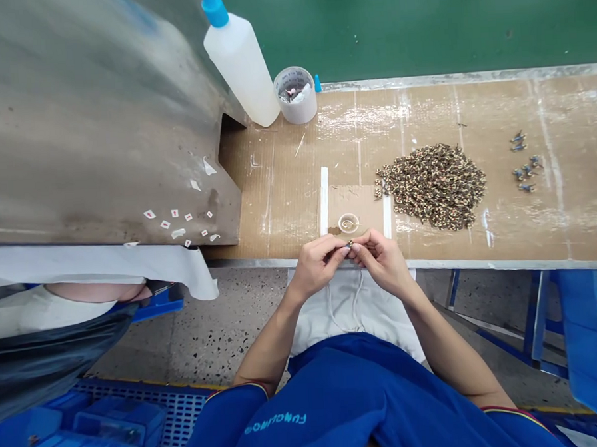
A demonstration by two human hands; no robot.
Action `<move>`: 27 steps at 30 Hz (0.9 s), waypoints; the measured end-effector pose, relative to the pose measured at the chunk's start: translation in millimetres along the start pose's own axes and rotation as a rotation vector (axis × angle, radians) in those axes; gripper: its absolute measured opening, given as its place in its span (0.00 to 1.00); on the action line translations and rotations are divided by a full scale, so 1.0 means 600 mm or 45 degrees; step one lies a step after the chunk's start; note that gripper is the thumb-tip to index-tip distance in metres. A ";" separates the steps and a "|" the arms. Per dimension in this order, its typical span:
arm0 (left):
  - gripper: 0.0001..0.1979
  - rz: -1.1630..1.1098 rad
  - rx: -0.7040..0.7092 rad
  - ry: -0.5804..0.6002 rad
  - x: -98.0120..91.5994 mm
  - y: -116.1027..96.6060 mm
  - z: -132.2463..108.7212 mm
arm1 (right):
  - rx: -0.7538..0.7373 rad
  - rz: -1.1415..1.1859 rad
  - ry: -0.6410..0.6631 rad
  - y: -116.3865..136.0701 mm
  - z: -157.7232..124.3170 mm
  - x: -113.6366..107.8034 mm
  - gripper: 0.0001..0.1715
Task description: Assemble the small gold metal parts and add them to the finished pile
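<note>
My left hand and my right hand meet at the near edge of the workbench, fingers pinched together on one small dark part held between them. Just beyond the fingertips lies a small clear ring-shaped dish on a cardboard square framed by two white strips. A large heap of small brown and black parts lies to the right of that square. Several small bluish pieces are scattered further right.
A white squeeze bottle with a blue cap and a tape roll holding scraps stand at the back. A big grey metal housing fills the left. Blue crates sit on the floor at lower left.
</note>
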State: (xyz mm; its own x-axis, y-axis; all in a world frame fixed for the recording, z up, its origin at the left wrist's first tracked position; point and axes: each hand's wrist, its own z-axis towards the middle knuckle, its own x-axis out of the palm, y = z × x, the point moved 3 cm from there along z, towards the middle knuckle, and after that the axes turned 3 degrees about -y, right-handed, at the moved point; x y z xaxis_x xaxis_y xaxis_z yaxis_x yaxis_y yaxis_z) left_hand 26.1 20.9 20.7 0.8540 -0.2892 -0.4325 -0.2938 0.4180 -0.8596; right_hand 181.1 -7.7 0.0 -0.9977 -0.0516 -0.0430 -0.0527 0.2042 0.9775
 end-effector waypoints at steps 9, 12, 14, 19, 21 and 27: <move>0.11 0.048 0.065 -0.036 0.003 0.007 -0.011 | -0.008 -0.033 0.076 0.005 -0.001 -0.002 0.27; 0.11 0.156 0.140 -0.088 0.007 0.009 -0.019 | -0.019 -0.077 0.082 0.007 -0.001 -0.002 0.26; 0.11 0.220 0.166 -0.111 0.010 0.010 -0.023 | -0.025 -0.107 0.083 0.008 0.001 -0.002 0.25; 0.12 0.255 0.131 -0.107 0.012 0.008 -0.020 | -0.017 -0.126 0.080 0.008 0.003 -0.001 0.25; 0.12 0.216 0.088 -0.097 0.011 0.005 -0.016 | -0.014 -0.107 0.061 0.007 0.003 -0.001 0.26; 0.11 0.049 0.006 -0.006 0.001 0.003 -0.007 | -0.003 -0.039 0.040 0.005 0.001 0.002 0.29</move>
State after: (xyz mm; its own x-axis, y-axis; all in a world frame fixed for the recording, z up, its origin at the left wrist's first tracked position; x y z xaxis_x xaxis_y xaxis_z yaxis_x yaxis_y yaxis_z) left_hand 24.3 17.6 17.7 0.8441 -0.2687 -0.4640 -0.3246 0.4328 -0.8411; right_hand 179.7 -6.6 3.0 -0.9939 -0.0881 -0.0661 -0.0827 0.2001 0.9763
